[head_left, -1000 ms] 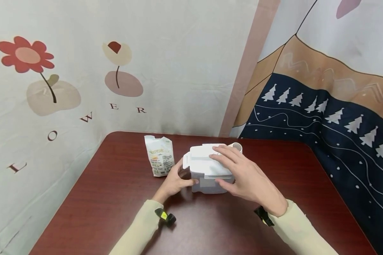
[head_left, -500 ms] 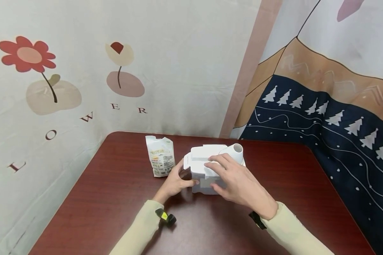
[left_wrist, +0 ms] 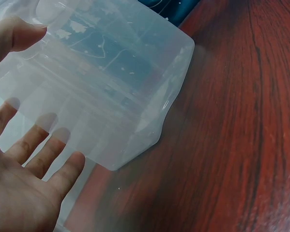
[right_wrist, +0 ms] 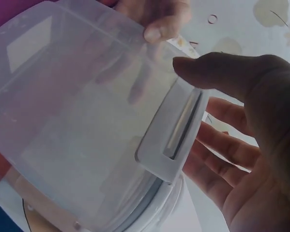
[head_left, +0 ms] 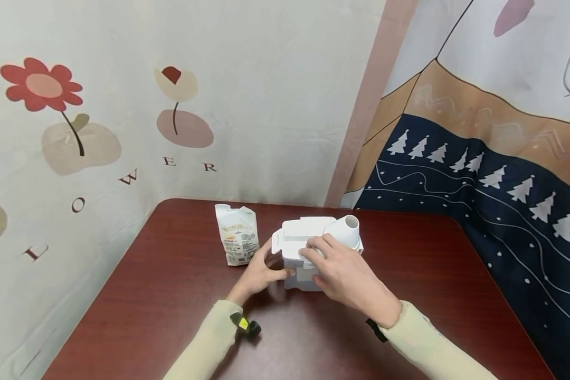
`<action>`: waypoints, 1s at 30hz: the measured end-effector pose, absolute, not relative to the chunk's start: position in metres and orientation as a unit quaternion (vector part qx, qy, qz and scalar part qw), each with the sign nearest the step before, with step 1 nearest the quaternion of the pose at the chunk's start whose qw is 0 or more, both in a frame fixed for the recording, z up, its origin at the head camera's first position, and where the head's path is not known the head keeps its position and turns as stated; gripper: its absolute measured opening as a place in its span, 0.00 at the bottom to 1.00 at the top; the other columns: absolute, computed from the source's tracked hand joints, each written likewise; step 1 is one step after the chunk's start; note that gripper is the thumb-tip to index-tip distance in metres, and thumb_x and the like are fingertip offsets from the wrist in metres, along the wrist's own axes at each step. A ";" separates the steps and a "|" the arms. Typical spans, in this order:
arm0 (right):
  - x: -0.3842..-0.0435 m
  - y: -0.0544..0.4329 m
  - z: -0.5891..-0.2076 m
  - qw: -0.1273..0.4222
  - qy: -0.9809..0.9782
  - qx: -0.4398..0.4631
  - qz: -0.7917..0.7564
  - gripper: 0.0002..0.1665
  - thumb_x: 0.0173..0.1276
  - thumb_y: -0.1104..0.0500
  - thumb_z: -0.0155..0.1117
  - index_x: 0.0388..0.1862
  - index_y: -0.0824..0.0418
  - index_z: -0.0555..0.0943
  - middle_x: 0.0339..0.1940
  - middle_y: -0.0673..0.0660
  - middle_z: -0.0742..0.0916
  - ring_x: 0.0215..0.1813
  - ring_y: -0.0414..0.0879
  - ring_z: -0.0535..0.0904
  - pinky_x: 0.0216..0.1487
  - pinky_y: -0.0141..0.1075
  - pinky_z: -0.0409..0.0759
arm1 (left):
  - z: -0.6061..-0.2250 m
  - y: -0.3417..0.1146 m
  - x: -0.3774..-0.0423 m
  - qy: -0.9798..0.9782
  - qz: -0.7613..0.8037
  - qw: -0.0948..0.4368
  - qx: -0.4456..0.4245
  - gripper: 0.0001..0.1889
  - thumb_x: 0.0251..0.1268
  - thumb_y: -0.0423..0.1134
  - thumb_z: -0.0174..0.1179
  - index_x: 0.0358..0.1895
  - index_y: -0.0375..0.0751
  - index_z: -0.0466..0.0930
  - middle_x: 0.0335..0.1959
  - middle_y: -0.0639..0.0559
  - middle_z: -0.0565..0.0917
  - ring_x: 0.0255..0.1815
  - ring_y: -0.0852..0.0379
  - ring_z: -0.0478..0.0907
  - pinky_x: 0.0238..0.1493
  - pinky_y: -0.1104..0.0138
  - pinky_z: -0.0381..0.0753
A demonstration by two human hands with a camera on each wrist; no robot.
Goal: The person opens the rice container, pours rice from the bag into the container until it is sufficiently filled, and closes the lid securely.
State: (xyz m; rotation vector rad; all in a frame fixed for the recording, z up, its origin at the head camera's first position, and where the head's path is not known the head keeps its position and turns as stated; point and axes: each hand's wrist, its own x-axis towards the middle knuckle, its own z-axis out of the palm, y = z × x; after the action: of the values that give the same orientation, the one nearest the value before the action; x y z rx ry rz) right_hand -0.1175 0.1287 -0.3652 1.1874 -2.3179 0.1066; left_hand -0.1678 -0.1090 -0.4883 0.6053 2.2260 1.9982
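Observation:
A translucent plastic storage box (head_left: 300, 279) with a white lid (head_left: 296, 228) and a round white spout (head_left: 347, 228) stands upright on the table. My left hand (head_left: 258, 272) grips its left end, thumb at the front and fingers round the far side; the left wrist view shows those fingers (left_wrist: 31, 145) through the plastic. Over the lid's front edge lies my right hand (head_left: 344, 268), fingers bent on top. In the right wrist view its thumb (right_wrist: 222, 72) touches the corner of a slotted side latch (right_wrist: 169, 135), with the fingers behind the lid.
A white printed bag (head_left: 239, 240) stands upright just left of the box, close to my left fingers. The dark red table (head_left: 171, 274) ends at the back against a patterned cloth (head_left: 266, 132).
My right hand has slid left along the lid, uncovering the spout, and its fingers are more bent. The left hand and the box stay put.

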 end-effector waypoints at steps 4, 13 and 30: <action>-0.119 0.126 -0.367 0.286 -0.850 0.441 0.020 0.28 0.49 0.64 0.78 0.51 0.55 0.81 0.47 0.52 0.82 0.43 0.48 0.76 0.34 0.31 0.82 | -0.490 -0.109 -0.167 0.729 0.652 0.038 0.203 0.50 0.52 0.31 0.76 0.79 0.51 0.60 0.71 0.47 0.74 0.70 0.49 0.75 0.74 0.51 0.73; -0.121 0.122 -0.366 0.300 -0.845 0.441 -0.029 0.21 0.54 0.66 0.76 0.44 0.57 0.77 0.43 0.54 0.81 0.40 0.49 0.75 0.26 0.31 0.81 | -0.492 -0.109 -0.167 0.726 0.653 0.031 0.214 0.49 0.51 0.29 0.75 0.79 0.49 0.61 0.72 0.46 0.73 0.70 0.45 0.75 0.74 0.52 0.73; -0.121 0.118 -0.365 0.314 -0.833 0.451 -0.069 0.17 0.59 0.67 0.75 0.39 0.58 0.74 0.37 0.56 0.78 0.36 0.48 0.73 0.18 0.31 0.74 | -0.491 -0.108 -0.167 0.731 0.650 0.035 0.202 0.50 0.52 0.29 0.75 0.79 0.50 0.60 0.71 0.45 0.75 0.69 0.45 0.77 0.72 0.53 0.75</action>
State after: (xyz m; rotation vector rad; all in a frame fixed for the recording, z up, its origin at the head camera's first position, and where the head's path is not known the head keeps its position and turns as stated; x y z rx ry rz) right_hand -0.1214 0.1179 -0.3646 1.1886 -2.1946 -0.1830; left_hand -0.1668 -0.1082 -0.4912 0.6210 2.2486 1.9995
